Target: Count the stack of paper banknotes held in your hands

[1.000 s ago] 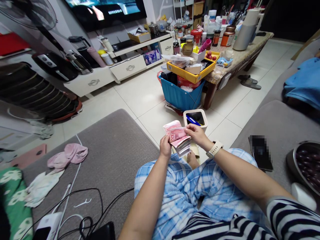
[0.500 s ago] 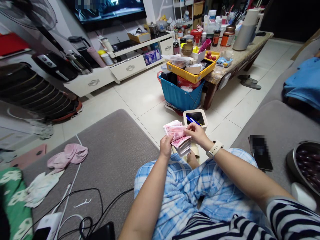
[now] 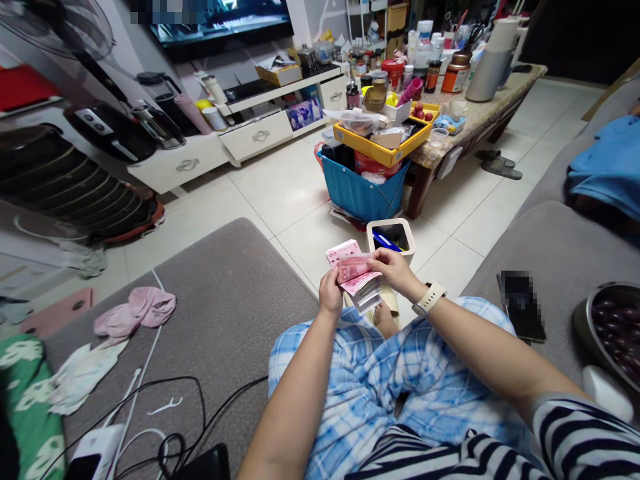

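Observation:
A thick stack of pink banknotes (image 3: 361, 285) is bent over in front of my knees, one part fanned toward the far side and one part hanging toward me. My left hand (image 3: 331, 291) grips the stack at its left side, thumb on top. With thumb and fingertips, my right hand (image 3: 393, 270) pinches the right edge of a single banknote (image 3: 353, 268) that stretches between both hands. A pale watch (image 3: 429, 299) is on my right wrist. Just beyond the notes stands a small cream bin (image 3: 411, 245) with a blue item inside.
A blue basket (image 3: 363, 192) with a yellow tray (image 3: 380, 152) on top stands by the cluttered coffee table (image 3: 429, 152). On the sofa lie a phone (image 3: 523, 307), a pot of dark fruit (image 3: 583, 327), cables (image 3: 200, 400) and a pink cloth (image 3: 136, 313).
The banknotes at the far side have shifted, with a note's face showing more plainly. My hands have barely moved, and the surroundings look the same.

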Tool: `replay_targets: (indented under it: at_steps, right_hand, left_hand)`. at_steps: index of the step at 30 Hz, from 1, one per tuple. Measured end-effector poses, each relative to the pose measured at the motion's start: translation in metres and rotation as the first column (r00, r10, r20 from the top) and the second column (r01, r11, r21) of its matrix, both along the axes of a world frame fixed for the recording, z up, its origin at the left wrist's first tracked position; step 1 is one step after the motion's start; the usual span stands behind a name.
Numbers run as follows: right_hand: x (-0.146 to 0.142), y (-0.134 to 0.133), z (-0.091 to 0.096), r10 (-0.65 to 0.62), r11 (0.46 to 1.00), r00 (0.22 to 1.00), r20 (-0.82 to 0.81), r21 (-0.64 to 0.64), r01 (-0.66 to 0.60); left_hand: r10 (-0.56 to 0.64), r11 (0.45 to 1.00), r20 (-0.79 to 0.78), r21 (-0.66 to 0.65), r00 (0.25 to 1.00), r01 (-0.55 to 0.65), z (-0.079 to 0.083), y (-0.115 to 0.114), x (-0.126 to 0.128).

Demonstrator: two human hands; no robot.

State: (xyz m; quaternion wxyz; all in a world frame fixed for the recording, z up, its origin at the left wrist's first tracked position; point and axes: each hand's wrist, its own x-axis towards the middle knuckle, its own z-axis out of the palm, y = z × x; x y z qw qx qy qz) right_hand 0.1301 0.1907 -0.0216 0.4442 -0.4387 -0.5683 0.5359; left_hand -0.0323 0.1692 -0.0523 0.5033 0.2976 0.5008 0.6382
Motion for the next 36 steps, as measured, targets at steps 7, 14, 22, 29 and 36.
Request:
replay_targets:
  at_steps: [7, 14, 22, 29, 36]
  right_hand:
    - [-0.001, -0.002, 0.003, 0.008, 1.000, 0.999, -0.034, -0.002, -0.008]
    - [-0.001, -0.001, 0.003, -0.005, 1.000, 0.999, -0.034, 0.001, 0.005]
    - [-0.001, -0.002, 0.005, 0.000, 1.000, 0.999, -0.040, 0.015, 0.001]
    - [-0.001, -0.001, 0.005, -0.014, 1.000, 1.000, -0.020, 0.024, 0.015]
    - [0.000, -0.001, 0.006, 0.001, 1.000, 1.000, -0.013, 0.012, -0.001]
  left_hand:
    - [-0.009, 1.000, -0.095, 0.007, 0.995, 0.010, 0.004, -0.002, -0.001]
    - [-0.021, 0.999, -0.068, 0.029, 0.997, 0.023, 0.000, 0.000, -0.001]
    - [-0.028, 0.999, -0.129, 0.027, 0.991, 0.032, 0.004, -0.002, -0.001]
    - [-0.045, 0.999, -0.056, 0.016, 0.997, 0.046, 0.001, -0.001, -0.001]
    - [-0.096, 0.995, 0.076, 0.009, 0.992, 0.096, -0.011, 0.001, -0.002]
